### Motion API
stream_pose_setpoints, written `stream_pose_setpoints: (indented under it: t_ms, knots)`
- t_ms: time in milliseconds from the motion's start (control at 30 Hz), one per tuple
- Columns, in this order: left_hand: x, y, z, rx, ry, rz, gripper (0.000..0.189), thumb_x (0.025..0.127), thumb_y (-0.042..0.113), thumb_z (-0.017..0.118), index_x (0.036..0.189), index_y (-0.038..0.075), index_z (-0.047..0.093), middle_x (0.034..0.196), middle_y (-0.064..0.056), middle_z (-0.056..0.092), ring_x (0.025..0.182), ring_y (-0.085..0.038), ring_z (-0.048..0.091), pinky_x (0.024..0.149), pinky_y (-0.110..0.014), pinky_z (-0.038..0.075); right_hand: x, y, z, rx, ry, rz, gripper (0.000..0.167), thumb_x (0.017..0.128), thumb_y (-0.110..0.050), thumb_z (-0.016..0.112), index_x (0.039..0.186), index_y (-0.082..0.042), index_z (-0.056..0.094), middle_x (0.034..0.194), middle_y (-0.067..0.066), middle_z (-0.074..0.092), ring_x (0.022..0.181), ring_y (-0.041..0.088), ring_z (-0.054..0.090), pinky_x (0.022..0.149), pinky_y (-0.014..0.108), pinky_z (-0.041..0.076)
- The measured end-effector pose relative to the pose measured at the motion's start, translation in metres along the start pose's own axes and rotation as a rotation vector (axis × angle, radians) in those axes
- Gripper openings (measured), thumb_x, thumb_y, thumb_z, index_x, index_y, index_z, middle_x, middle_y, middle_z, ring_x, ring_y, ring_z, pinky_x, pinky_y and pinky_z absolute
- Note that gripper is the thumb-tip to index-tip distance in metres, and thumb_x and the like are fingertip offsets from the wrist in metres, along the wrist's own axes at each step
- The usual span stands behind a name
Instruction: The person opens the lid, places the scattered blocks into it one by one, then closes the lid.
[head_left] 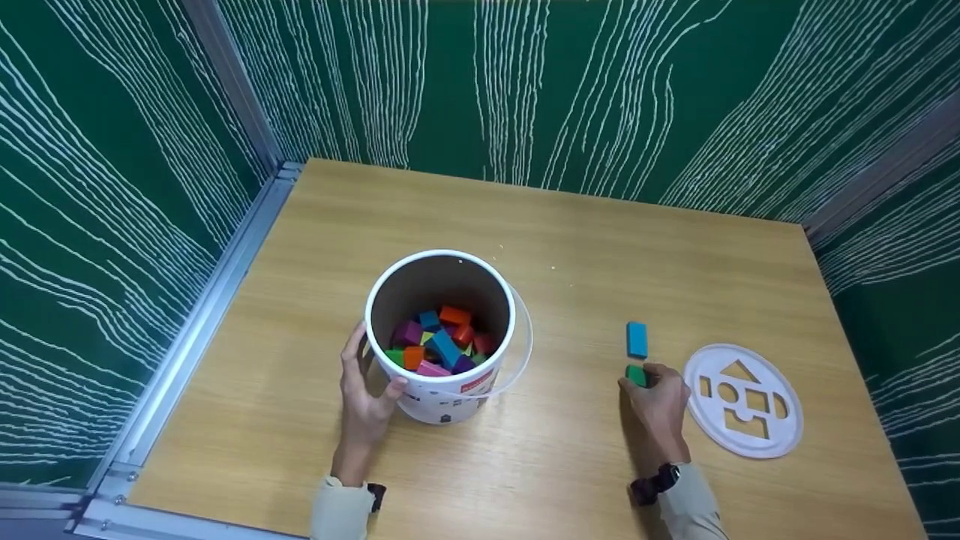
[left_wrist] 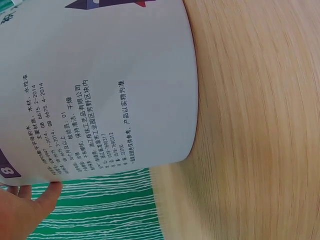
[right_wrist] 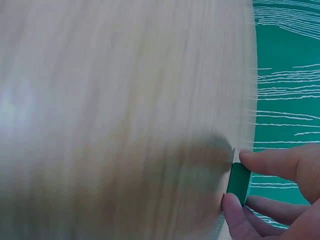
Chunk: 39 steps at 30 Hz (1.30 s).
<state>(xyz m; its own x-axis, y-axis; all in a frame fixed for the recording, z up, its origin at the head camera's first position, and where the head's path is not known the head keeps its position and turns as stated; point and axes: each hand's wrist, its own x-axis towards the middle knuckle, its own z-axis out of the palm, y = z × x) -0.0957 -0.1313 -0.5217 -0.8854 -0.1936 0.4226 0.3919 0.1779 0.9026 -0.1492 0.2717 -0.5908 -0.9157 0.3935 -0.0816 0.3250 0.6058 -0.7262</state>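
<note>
A white bucket (head_left: 442, 405) stands upright on the table, filled partway with coloured wooden blocks (head_left: 446, 349). My left hand (head_left: 366, 401) holds it at the left side, fingers along the wall and thumb near the front of the rim. Printed text on the bucket's wall (left_wrist: 110, 100) fills much of the left wrist view. Further right, my right hand (head_left: 661, 401) pinches a small green block (head_left: 636, 375) between thumb and fingers. The same green block (right_wrist: 239, 183) shows between the fingertips in the right wrist view. Just beyond it lies a blue block (head_left: 637, 340).
To the right of my right hand lies a round white lid (head_left: 709, 420) with shaped cut-outs. The bucket's clear handle (head_left: 529, 337) hangs out on its right side. Green walls with white wavy lines and a metal frame (head_left: 217, 274) border the wooden table (head_left: 555, 465).
</note>
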Motion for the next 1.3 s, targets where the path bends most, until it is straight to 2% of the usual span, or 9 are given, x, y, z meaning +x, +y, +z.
stream_pose_setpoints:
  t_ms: [133, 233, 367, 467, 633, 767, 933, 1133, 1300]
  knots:
    - [-0.002, -0.017, -0.001, 0.008, 0.003, -0.014, 0.082, 0.079, 0.027, 0.07, 0.145, 0.009, 0.025, 0.15, -0.011, 0.03, 0.136, -0.025, 0.026, 0.107, -0.058, 0.025, -0.004, -0.001, -0.002, 0.013, 0.012, -0.024, 0.045, 0.08, -0.008, 0.073, 0.119, 0.01, 0.058, 0.114, 0.029, 0.058, 0.105, 0.036, 0.055, 0.093, 0.05, 0.045]
    - [-0.003, -0.02, -0.001, 0.009, 0.01, -0.008, 0.082, 0.079, 0.025, 0.07, 0.146, 0.012, 0.025, 0.151, -0.007, 0.03, 0.136, -0.024, 0.027, 0.108, -0.057, 0.026, -0.008, -0.003, -0.003, 0.037, 0.029, -0.072, 0.044, 0.078, -0.007, 0.074, 0.115, 0.01, 0.06, 0.11, 0.028, 0.059, 0.1, 0.037, 0.059, 0.088, 0.048, 0.048]
    - [-0.003, -0.021, -0.001, 0.0, 0.021, 0.003, 0.081, 0.077, 0.02, 0.069, 0.147, 0.014, 0.027, 0.15, -0.006, 0.031, 0.136, -0.024, 0.027, 0.107, -0.054, 0.028, -0.011, -0.008, -0.007, 0.064, 0.027, -0.123, 0.042, 0.076, -0.005, 0.075, 0.113, 0.01, 0.062, 0.109, 0.027, 0.06, 0.095, 0.038, 0.063, 0.079, 0.041, 0.053]
    - [-0.004, -0.021, 0.0, -0.001, 0.023, 0.004, 0.081, 0.078, 0.022, 0.069, 0.147, 0.014, 0.027, 0.151, -0.005, 0.031, 0.136, -0.024, 0.027, 0.108, -0.054, 0.028, -0.014, -0.013, -0.01, 0.078, -0.012, -0.124, 0.042, 0.078, -0.006, 0.075, 0.115, 0.007, 0.062, 0.111, 0.024, 0.059, 0.097, 0.036, 0.062, 0.074, 0.036, 0.054]
    - [-0.004, -0.02, -0.001, 0.003, 0.019, -0.003, 0.08, 0.08, 0.027, 0.069, 0.147, 0.015, 0.026, 0.151, -0.004, 0.03, 0.136, -0.023, 0.027, 0.108, -0.055, 0.027, -0.017, -0.022, -0.015, 0.086, -0.069, -0.133, 0.045, 0.079, -0.009, 0.075, 0.119, 0.004, 0.061, 0.116, 0.023, 0.058, 0.102, 0.035, 0.06, 0.079, 0.042, 0.053]
    - [-0.004, -0.019, -0.001, 0.009, 0.016, -0.015, 0.08, 0.08, 0.023, 0.069, 0.146, 0.012, 0.026, 0.151, -0.006, 0.03, 0.136, -0.023, 0.027, 0.108, -0.056, 0.027, -0.02, -0.033, -0.02, 0.085, -0.092, -0.161, 0.047, 0.078, -0.01, 0.076, 0.119, 0.006, 0.06, 0.117, 0.024, 0.057, 0.104, 0.037, 0.059, 0.082, 0.047, 0.052]
    - [-0.003, -0.019, 0.0, 0.005, 0.013, -0.026, 0.081, 0.077, 0.016, 0.069, 0.145, 0.007, 0.025, 0.151, -0.011, 0.029, 0.136, -0.027, 0.026, 0.107, -0.058, 0.025, -0.023, -0.049, -0.026, 0.082, -0.096, -0.222, 0.046, 0.077, -0.005, 0.075, 0.118, 0.007, 0.06, 0.114, 0.025, 0.058, 0.1, 0.036, 0.061, 0.079, 0.041, 0.054]
    - [-0.002, -0.018, -0.001, 0.008, 0.004, -0.004, 0.08, 0.079, 0.022, 0.069, 0.146, 0.013, 0.027, 0.151, -0.006, 0.03, 0.136, -0.023, 0.028, 0.108, -0.056, 0.027, -0.028, -0.072, -0.033, 0.073, -0.084, -0.311, 0.045, 0.074, -0.003, 0.078, 0.115, 0.008, 0.062, 0.109, 0.025, 0.061, 0.095, 0.037, 0.064, 0.076, 0.039, 0.055]
    - [0.0, -0.02, -0.003, 0.01, -0.013, 0.02, 0.081, 0.078, 0.024, 0.069, 0.147, 0.015, 0.027, 0.151, -0.005, 0.03, 0.136, -0.024, 0.029, 0.107, -0.056, 0.028, -0.032, -0.089, -0.04, 0.098, -0.093, -0.352, 0.044, 0.073, -0.001, 0.078, 0.113, 0.008, 0.063, 0.107, 0.024, 0.06, 0.093, 0.037, 0.064, 0.076, 0.039, 0.056]
